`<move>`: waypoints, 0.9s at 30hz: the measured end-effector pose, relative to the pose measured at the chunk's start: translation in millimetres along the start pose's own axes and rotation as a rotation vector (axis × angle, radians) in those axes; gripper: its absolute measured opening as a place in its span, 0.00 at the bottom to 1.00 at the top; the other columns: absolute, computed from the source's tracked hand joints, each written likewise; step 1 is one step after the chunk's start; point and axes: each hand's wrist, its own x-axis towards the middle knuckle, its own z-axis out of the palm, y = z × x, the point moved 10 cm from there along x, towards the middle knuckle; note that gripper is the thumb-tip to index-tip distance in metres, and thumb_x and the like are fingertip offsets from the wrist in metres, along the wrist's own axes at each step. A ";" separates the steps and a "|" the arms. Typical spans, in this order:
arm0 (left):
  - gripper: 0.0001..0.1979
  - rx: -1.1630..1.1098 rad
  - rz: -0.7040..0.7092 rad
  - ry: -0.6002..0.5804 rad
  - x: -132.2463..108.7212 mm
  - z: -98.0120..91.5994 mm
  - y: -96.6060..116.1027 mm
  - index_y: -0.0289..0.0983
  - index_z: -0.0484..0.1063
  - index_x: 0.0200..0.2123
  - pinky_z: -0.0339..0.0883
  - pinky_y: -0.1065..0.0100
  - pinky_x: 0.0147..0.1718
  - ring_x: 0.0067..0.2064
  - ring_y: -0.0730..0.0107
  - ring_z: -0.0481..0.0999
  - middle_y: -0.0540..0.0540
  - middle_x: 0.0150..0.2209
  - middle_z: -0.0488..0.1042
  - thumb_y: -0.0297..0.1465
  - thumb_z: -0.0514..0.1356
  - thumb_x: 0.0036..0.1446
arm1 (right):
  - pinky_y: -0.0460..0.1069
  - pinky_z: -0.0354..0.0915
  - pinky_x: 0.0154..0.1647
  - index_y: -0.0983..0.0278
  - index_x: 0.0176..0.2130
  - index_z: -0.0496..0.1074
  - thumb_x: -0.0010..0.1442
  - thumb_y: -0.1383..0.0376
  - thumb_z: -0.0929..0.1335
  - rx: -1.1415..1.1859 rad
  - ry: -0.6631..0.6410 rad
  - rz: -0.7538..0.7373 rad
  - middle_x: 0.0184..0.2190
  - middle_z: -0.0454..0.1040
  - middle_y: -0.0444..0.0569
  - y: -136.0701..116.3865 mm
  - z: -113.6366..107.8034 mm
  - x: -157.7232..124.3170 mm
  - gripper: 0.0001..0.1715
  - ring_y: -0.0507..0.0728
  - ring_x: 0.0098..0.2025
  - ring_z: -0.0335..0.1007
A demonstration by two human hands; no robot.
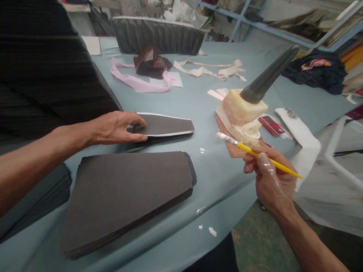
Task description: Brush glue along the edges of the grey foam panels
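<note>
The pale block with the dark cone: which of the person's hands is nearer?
Right. The right hand, holding a yellow brush, is on the near side of the pale block; the left hand is farther off, at the small dark piece to the block's left.

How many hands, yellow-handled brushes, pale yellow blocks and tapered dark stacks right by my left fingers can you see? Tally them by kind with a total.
Hands: 2 (left hand, right hand)
Yellow-handled brush: 1
Pale yellow block: 1
Tapered dark stacks: 2 (smaller white-edged stack, larger plain stack)
Total: 6
</note>
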 end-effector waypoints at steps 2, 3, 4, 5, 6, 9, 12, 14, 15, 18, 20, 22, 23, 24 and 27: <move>0.36 -0.011 -0.003 -0.028 -0.4 1.6 1.2 0.43 0.80 0.51 0.72 0.55 0.55 0.50 0.50 0.82 0.42 0.51 0.84 0.62 0.60 0.51 | 0.44 0.70 0.27 0.57 0.42 0.85 0.66 0.51 0.78 -0.007 0.000 0.007 0.30 0.81 0.40 1.0 0.5 -0.2 0.14 0.47 0.23 0.72; 0.36 -0.019 -0.004 -0.035 -0.9 1.6 1.7 0.42 0.80 0.51 0.72 0.56 0.55 0.50 0.50 0.81 0.42 0.52 0.83 0.63 0.60 0.51 | 0.44 0.69 0.27 0.57 0.43 0.85 0.66 0.51 0.78 -0.012 0.001 0.012 0.30 0.81 0.40 1.7 0.4 -0.3 0.14 0.47 0.24 0.72; 0.37 -0.026 -0.007 -0.044 -1.4 1.7 2.1 0.42 0.80 0.51 0.72 0.56 0.55 0.50 0.51 0.81 0.42 0.52 0.83 0.63 0.59 0.52 | 0.44 0.69 0.27 0.57 0.43 0.85 0.66 0.50 0.78 -0.014 0.001 0.015 0.30 0.80 0.40 2.4 0.1 -0.4 0.14 0.47 0.24 0.72; 0.36 -0.030 -0.010 -0.051 -2.0 1.7 2.2 0.41 0.80 0.52 0.72 0.57 0.55 0.49 0.52 0.81 0.42 0.52 0.83 0.62 0.59 0.53 | 0.44 0.69 0.27 0.57 0.43 0.85 0.66 0.50 0.78 -0.016 -0.001 0.018 0.30 0.81 0.40 3.0 -0.2 -0.4 0.14 0.47 0.24 0.72; 0.36 -0.029 -0.012 -0.057 -2.5 1.9 2.0 0.41 0.80 0.53 0.72 0.57 0.55 0.49 0.53 0.81 0.42 0.52 0.84 0.61 0.58 0.55 | 0.44 0.69 0.27 0.57 0.43 0.84 0.65 0.50 0.78 -0.020 0.000 0.019 0.30 0.81 0.40 3.7 -0.7 -0.5 0.14 0.47 0.24 0.72; 0.33 0.011 -0.021 -0.050 -2.7 2.3 -0.5 0.41 0.79 0.55 0.73 0.57 0.53 0.47 0.52 0.81 0.41 0.50 0.84 0.55 0.58 0.55 | 0.44 0.69 0.26 0.57 0.43 0.84 0.66 0.50 0.78 -0.029 0.001 0.022 0.30 0.81 0.41 6.0 -1.2 -0.5 0.15 0.47 0.23 0.72; 0.32 0.064 -0.033 -0.021 -1.2 4.0 -4.4 0.44 0.77 0.59 0.73 0.55 0.52 0.49 0.48 0.81 0.40 0.51 0.83 0.49 0.59 0.53 | 0.45 0.69 0.26 0.58 0.43 0.84 0.66 0.50 0.78 -0.044 0.011 0.022 0.30 0.81 0.41 7.7 -0.7 -0.7 0.15 0.47 0.23 0.72; 0.31 0.087 -0.042 0.002 -0.6 4.9 -6.2 0.44 0.76 0.60 0.72 0.53 0.52 0.50 0.47 0.81 0.40 0.51 0.83 0.47 0.58 0.54 | 0.45 0.69 0.26 0.59 0.42 0.83 0.66 0.51 0.77 -0.051 0.018 0.020 0.30 0.80 0.41 7.4 0.2 -0.9 0.15 0.47 0.23 0.72; 0.30 0.095 -0.046 0.011 -0.7 5.3 -6.5 0.44 0.75 0.60 0.72 0.53 0.52 0.50 0.47 0.81 0.41 0.50 0.82 0.46 0.58 0.55 | 0.45 0.69 0.26 0.59 0.42 0.83 0.66 0.51 0.77 -0.054 0.021 0.022 0.30 0.80 0.40 7.2 0.5 -1.0 0.15 0.48 0.23 0.72; 0.28 0.114 -0.046 0.024 -2.4 5.5 -4.7 0.44 0.75 0.59 0.71 0.54 0.50 0.48 0.49 0.80 0.42 0.49 0.82 0.45 0.59 0.57 | 0.45 0.69 0.26 0.59 0.42 0.83 0.66 0.50 0.77 -0.054 0.030 0.028 0.29 0.80 0.40 6.4 0.4 -1.8 0.15 0.48 0.23 0.72; 0.27 0.121 -0.009 0.020 -4.3 6.5 0.4 0.43 0.75 0.58 0.71 0.56 0.50 0.48 0.51 0.79 0.43 0.50 0.81 0.45 0.60 0.57 | 0.45 0.69 0.26 0.59 0.42 0.83 0.66 0.51 0.77 -0.047 0.031 0.029 0.29 0.80 0.41 6.4 -0.2 -2.6 0.15 0.48 0.23 0.71; 0.25 0.114 0.041 0.020 -6.4 7.2 5.8 0.41 0.76 0.55 0.70 0.57 0.50 0.48 0.53 0.78 0.43 0.50 0.80 0.44 0.60 0.56 | 0.45 0.70 0.26 0.59 0.42 0.83 0.65 0.51 0.78 -0.037 0.031 0.031 0.29 0.81 0.41 7.8 -1.0 -3.6 0.15 0.47 0.23 0.72; 0.24 0.100 0.062 0.026 -7.2 7.2 7.4 0.41 0.76 0.53 0.69 0.57 0.50 0.49 0.53 0.78 0.43 0.50 0.79 0.44 0.60 0.56 | 0.44 0.70 0.25 0.59 0.42 0.83 0.65 0.51 0.78 -0.033 0.031 0.033 0.29 0.81 0.41 9.0 -1.4 -4.1 0.15 0.47 0.23 0.72; 0.23 0.076 0.069 0.039 -7.5 6.4 7.2 0.41 0.76 0.52 0.69 0.57 0.50 0.49 0.53 0.78 0.43 0.49 0.79 0.43 0.60 0.56 | 0.44 0.70 0.25 0.59 0.42 0.83 0.65 0.50 0.78 -0.028 0.035 0.035 0.29 0.81 0.41 10.3 -1.8 -4.6 0.15 0.47 0.22 0.72; 0.20 -0.008 0.036 0.090 -6.5 1.9 -0.2 0.42 0.77 0.48 0.69 0.57 0.48 0.46 0.53 0.79 0.44 0.45 0.81 0.41 0.61 0.54 | 0.44 0.70 0.25 0.59 0.41 0.83 0.64 0.50 0.79 -0.020 0.047 0.031 0.28 0.81 0.41 11.9 -2.5 -5.5 0.16 0.47 0.22 0.72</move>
